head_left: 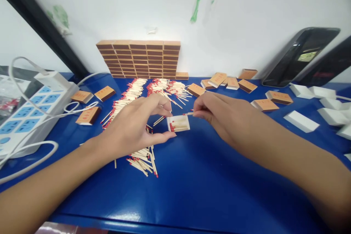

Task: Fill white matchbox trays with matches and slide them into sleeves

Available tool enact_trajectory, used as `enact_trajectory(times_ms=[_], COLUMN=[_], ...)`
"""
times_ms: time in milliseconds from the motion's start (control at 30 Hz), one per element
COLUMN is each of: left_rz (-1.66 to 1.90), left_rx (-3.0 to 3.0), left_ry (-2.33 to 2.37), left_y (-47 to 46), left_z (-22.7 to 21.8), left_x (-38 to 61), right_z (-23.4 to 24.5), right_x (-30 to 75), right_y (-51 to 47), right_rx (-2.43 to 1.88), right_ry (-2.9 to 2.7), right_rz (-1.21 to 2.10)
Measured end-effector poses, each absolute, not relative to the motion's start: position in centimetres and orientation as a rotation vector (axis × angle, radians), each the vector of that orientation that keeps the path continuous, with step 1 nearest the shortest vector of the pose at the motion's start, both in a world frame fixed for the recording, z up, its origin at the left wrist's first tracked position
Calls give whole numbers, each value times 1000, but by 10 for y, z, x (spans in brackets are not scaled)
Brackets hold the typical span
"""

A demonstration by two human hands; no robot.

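Note:
A small white matchbox tray (187,120) lies between the thumb and fingers of my left hand (139,122), which steadies it by its left end. Several matches (177,127) rest inside, their red heads to the left. Just above the tray's right end, my right hand (212,111) pinches a match or two (189,113), red heads pointing left; the exact number is unclear. Loose red-headed matches (127,97) spread in a long heap behind and under my left hand. More matches (141,162) lie scattered nearer me, below that hand.
Stacked matchboxes (138,58) form a wall at the back. Loose orange matchboxes (264,105) lie right, others (88,115) left. White trays (301,121) sit far right, near a black phone-like device (298,58). A power strip (35,113) with white cables occupies the blue table's (192,190) left.

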State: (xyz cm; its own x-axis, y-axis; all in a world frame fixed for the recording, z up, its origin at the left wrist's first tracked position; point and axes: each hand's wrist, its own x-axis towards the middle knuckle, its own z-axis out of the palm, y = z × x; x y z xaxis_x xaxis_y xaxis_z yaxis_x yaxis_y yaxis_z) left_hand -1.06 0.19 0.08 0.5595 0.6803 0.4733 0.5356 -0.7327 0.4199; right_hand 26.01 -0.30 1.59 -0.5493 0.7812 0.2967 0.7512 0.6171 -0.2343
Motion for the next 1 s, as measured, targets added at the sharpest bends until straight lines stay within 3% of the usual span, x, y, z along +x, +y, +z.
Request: enact_trajectory(times_ms=[1000], left_rz=[999], left_rx=[2677], left_ry=[918], left_y=[0], left_z=[-2], left_x=[-13], right_z=[17], right_x=[252], right_y=[-9], right_rx=[-1129], right_ry=[-2682], right_rz=[146])
